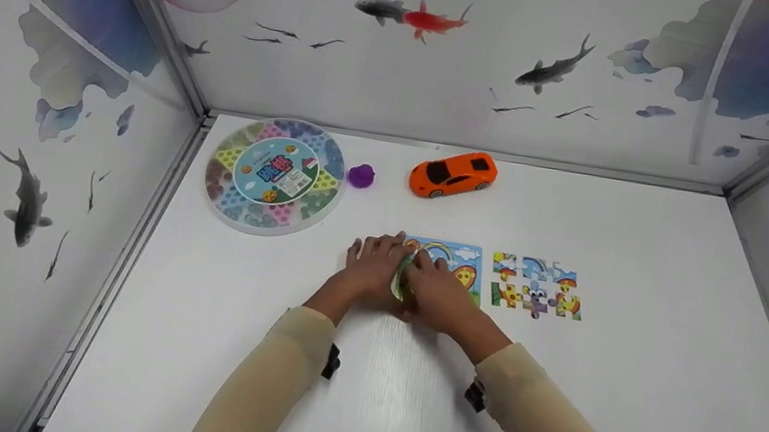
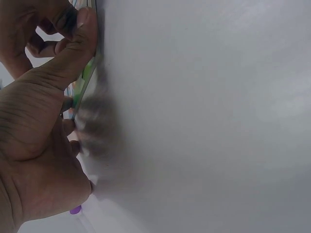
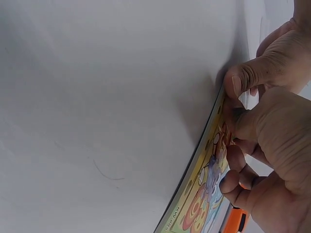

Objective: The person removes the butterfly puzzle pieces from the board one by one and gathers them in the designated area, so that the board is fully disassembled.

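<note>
The left hand (image 1: 372, 270) holds the puzzle board (image 1: 456, 256) beside some puzzle pieces (image 1: 535, 295), while the right hand (image 1: 443, 295) bends over this board with a grip I cannot tell.

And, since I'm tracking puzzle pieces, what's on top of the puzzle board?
The left hand and right hand cover the left part of the puzzle board; whatever lies under them is hidden. Beyond them, part of a rainbow picture shows.

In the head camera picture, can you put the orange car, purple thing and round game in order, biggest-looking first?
1. round game
2. orange car
3. purple thing, easily the smallest
</note>
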Demonstrator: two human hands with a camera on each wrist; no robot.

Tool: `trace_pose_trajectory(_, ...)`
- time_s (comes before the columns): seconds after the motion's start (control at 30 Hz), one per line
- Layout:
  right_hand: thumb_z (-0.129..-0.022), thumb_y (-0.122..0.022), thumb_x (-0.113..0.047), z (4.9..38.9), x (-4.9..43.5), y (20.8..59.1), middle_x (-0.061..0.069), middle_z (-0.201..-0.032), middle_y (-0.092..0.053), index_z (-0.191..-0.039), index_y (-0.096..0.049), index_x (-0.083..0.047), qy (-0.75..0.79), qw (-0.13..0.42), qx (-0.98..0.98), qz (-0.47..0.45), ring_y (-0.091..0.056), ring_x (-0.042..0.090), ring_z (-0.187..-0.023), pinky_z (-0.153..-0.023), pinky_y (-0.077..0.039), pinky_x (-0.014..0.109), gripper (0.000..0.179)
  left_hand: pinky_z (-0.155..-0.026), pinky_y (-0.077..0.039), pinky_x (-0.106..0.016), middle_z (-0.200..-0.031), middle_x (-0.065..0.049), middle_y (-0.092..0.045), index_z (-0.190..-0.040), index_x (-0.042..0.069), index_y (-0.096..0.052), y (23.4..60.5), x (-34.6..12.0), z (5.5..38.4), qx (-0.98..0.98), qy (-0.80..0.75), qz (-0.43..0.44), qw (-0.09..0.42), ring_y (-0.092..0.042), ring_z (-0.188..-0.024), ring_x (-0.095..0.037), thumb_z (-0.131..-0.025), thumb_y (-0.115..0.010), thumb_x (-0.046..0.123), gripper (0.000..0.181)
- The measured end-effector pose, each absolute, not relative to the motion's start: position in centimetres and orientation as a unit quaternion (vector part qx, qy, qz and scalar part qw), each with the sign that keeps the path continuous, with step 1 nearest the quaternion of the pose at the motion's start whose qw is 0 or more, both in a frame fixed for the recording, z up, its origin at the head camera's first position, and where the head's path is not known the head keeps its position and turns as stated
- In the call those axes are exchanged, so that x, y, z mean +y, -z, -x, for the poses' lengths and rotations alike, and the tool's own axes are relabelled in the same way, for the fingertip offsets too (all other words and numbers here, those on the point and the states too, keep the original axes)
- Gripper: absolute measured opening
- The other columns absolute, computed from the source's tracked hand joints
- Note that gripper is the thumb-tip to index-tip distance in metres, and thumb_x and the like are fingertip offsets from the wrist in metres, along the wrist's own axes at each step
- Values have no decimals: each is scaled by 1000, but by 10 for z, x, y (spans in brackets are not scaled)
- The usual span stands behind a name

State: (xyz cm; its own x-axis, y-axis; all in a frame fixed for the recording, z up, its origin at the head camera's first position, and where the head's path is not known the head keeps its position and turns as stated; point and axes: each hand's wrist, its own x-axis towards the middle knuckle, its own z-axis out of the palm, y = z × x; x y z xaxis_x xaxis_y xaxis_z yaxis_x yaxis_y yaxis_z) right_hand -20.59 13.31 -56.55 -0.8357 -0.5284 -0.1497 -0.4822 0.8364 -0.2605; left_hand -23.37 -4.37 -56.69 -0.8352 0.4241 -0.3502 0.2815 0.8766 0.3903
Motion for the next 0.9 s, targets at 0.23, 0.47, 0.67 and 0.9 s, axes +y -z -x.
trace_pose_trajectory(0.23,-97,-87,-40,202,131,562,26,-154,-52,-146,-60,-4,96,102,956,259,-60,50,-127,-97,-62,62,66,-136,-11,-72,-187,-6,-15,-177,27,-26,573,-45,236,942,-174,-188,218,-19,-168,-40,-81,-93,61,121)
trace_pose_trajectory(0.47,-98,-86,-43,199,131,564,29,-153,-54,-143,-60,-8,94,100,959,249,-60,52,-130,-101,-61,64,63,-137,-9,-71,-187,-5,-16,-175,27,-30,575,-45,236,941,-185,-182,218,-18,-169,-40,-80,-94,61,120)
trace_pose_trajectory(0.67,-99,-85,-37,198,133,564,24,-150,-53,-143,-61,-9,112,111,954,253,-56,46,-131,-105,-59,58,57,-137,-8,-71,-188,-5,-14,-176,27,-27,569,-45,232,941,-178,-184,219,-18,-169,-40,-81,-93,63,121)
trace_pose_trajectory(0.9,-101,-84,-32,200,142,565,19,-145,-56,-144,-65,-9,136,113,943,282,-56,42,-129,-107,-57,54,52,-138,-7,-70,-187,-5,-14,-176,25,-28,569,-45,232,942,-174,-183,220,-18,-169,-39,-80,-94,64,123)
